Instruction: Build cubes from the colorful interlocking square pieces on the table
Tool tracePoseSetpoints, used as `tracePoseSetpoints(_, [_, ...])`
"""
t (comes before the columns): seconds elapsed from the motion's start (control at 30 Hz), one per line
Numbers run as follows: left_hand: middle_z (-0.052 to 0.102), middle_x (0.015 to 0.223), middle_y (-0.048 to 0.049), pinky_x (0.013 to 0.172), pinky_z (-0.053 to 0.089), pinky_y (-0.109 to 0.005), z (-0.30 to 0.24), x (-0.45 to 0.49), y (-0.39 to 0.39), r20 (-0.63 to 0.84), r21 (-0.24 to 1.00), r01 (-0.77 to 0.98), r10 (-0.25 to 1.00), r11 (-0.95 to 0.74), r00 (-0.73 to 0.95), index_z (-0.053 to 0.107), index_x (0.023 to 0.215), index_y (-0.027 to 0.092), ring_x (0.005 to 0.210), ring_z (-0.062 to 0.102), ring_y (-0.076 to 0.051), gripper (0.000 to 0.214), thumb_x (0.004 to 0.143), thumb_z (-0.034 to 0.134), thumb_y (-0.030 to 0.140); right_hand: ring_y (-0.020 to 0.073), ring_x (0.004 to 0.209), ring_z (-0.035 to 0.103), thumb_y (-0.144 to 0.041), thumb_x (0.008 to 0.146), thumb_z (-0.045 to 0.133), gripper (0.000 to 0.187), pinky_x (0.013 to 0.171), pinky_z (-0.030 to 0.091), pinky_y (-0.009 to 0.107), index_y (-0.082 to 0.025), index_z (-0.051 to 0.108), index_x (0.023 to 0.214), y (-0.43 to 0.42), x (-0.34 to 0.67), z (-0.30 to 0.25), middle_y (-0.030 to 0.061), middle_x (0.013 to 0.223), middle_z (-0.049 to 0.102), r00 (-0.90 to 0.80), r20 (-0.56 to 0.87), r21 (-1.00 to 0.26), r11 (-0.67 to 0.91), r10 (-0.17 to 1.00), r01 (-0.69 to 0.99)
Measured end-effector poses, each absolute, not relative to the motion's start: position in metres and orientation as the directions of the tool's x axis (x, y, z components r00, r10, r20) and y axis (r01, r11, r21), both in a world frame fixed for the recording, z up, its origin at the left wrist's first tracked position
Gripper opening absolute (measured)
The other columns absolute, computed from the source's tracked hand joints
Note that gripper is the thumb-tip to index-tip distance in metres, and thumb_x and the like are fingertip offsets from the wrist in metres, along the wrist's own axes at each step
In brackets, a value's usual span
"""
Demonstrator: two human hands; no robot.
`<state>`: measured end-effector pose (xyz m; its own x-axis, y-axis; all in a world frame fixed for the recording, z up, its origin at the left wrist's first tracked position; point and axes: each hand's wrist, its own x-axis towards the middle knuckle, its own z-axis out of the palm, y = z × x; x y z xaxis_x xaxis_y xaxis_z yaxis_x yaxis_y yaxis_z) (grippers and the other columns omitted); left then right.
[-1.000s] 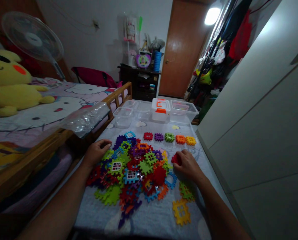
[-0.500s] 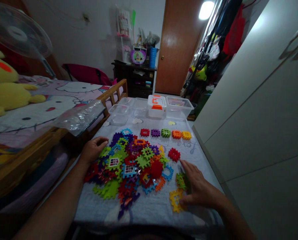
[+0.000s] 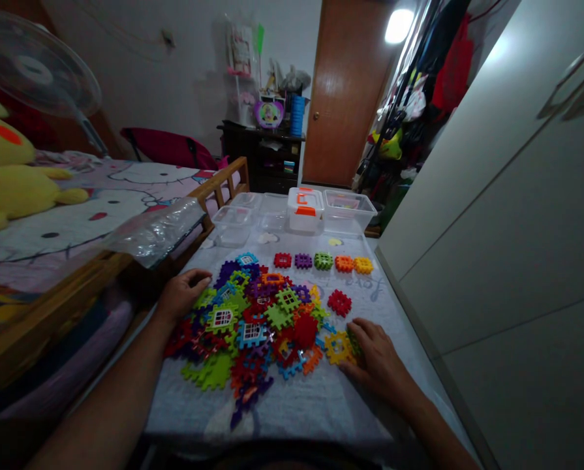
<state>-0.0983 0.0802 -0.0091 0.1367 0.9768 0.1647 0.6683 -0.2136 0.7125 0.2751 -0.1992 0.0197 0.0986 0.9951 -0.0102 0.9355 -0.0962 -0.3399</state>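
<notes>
Perhaps to hold them together, the right hand (image 3: 377,356) clasps a yellow piece (image 3: 340,356) and a green piece (image 3: 353,342), while the loosely parted left hand (image 3: 181,294) borders the pile (image 3: 278,317).

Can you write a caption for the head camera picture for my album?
Right hand at a yellow piece, left hand by the colourful pile, row of five behind.
</notes>
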Motion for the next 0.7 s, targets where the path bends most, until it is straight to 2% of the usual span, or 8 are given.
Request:
tracePoseSetpoints(0.17, [0.076,0.091,-0.0056,0.081,0.053,-0.03,-0.013,-0.1,0.082,0.166,0.716,0.661,0.975,-0.222,0.147,0.072,0.088,0.019,0.085,0.07,-0.025,0.043,0.068,0.057,0.054,0.0284,0.113,0.055,-0.027,0.082,0.061,0.042,0.099,0.045,0.043,-0.015,0.059,0.122,-0.187,0.28,0.022,0.0164,0.123,0.06,0.123,0.077,-0.394,-0.083,0.989,0.915])
tracePoseSetpoints(0.33, [0.076,0.091,-0.006,0.083,0.052,-0.031,-0.012,-0.099,0.082,0.162,0.712,0.67,0.977,-0.212,0.137,0.072,0.087,0.019,0.086,0.07,-0.026,0.043,0.068,0.056,0.054,0.0231,0.094,0.063,-0.026,0.086,0.05,0.023,0.085,0.049,0.036,-0.018,0.063,0.104,-0.18,0.291,0.036,0.0108,0.102,0.067,0.143,0.048,-0.459,-0.105,0.989,0.882])
tracePoseSetpoints(0.43, [0.076,0.09,-0.0062,0.082,0.053,-0.031,-0.011,-0.098,0.081,0.165,0.716,0.666,0.978,-0.21,0.13,0.072,0.085,0.02,0.085,0.07,-0.026,0.042,0.067,0.056,0.054,0.0208,0.081,0.064,-0.032,0.088,0.045,0.021,0.076,0.049,0.032,-0.019,0.062,0.086,-0.175,0.298,0.043,0.0081,0.088,0.067,0.175,0.002,-0.543,-0.146,0.985,0.827])
tracePoseSetpoints(0.5, [0.076,0.089,-0.0062,0.082,0.053,-0.031,-0.011,-0.098,0.081,0.166,0.722,0.661,0.978,-0.206,0.124,0.071,0.084,0.02,0.083,0.07,-0.026,0.042,0.066,0.056,0.054,0.0191,0.074,0.063,-0.038,0.087,0.048,0.023,0.067,0.049,0.03,-0.019,0.061,0.09,-0.172,0.301,0.044,0.0055,0.083,0.066,0.197,-0.07,-0.627,-0.197,0.978,0.754])
tracePoseSetpoints(0.57, [0.076,0.088,-0.006,0.081,0.053,-0.031,-0.011,-0.098,0.081,0.163,0.728,0.655,0.979,-0.204,0.123,0.071,0.084,0.02,0.082,0.07,-0.026,0.042,0.066,0.056,0.054,0.018,0.069,0.062,-0.041,0.083,0.053,0.03,0.062,0.048,0.029,-0.019,0.059,0.102,-0.169,0.302,0.041,0.0027,0.081,0.065,0.231,-0.124,-0.657,-0.254,0.965,0.71])
tracePoseSetpoints(0.63, [0.076,0.089,-0.0062,0.081,0.053,-0.031,-0.011,-0.098,0.081,0.159,0.733,0.65,0.98,-0.201,0.124,0.071,0.085,0.02,0.084,0.07,-0.026,0.042,0.065,0.057,0.054,0.019,0.07,0.062,-0.041,0.08,0.057,0.038,0.063,0.048,0.03,-0.02,0.057,0.111,-0.168,0.304,0.036,0.0018,0.081,0.065,0.283,-0.119,-0.606,-0.295,0.952,0.738])
tracePoseSetpoints(0.7, [0.076,0.09,-0.0066,0.082,0.053,-0.031,-0.011,-0.098,0.081,0.149,0.735,0.649,0.981,-0.196,0.127,0.071,0.086,0.019,0.085,0.07,-0.026,0.044,0.065,0.056,0.055,0.0217,0.079,0.064,-0.04,0.077,0.061,0.043,0.072,0.05,0.033,-0.019,0.056,0.114,-0.168,0.308,0.029,0.0049,0.089,0.066,0.327,-0.053,-0.525,-0.305,0.943,0.794])
